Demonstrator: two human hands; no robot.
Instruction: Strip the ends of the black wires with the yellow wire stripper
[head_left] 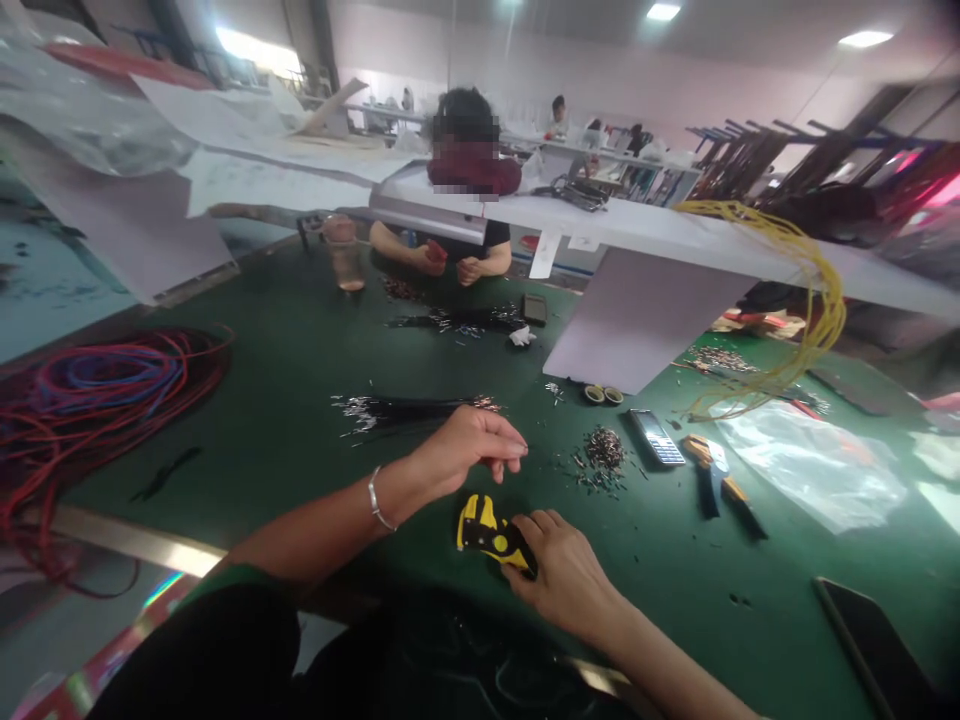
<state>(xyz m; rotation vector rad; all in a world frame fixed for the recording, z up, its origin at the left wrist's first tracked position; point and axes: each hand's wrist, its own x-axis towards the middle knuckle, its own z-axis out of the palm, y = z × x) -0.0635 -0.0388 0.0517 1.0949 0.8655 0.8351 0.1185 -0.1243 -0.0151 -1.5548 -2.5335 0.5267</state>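
Observation:
My right hand point(566, 570) is wrapped round the handles of a yellow and black wire stripper point(491, 535), its jaws pointing up and left over the table. Just above the tool is my left hand point(472, 445), its thumb and fingers drawn together in a pinch; whatever lies between the fingertips is too small to make out. Behind that hand, a bundle of short black wires point(405, 412) with bare, shiny ends lies across the green table point(277, 400). Right of my left hand is a heap of small metal terminals point(604, 450).
A keypad phone point(656, 438), orange-handled pliers point(709, 465) and a plastic bag point(817, 460) lie to the right. A dark smartphone point(874, 640) rests near the front right. Red and blue wire coils point(112, 370) sit left. Across the table a co-worker's hands point(450, 265) work beneath a raised shelf point(637, 225).

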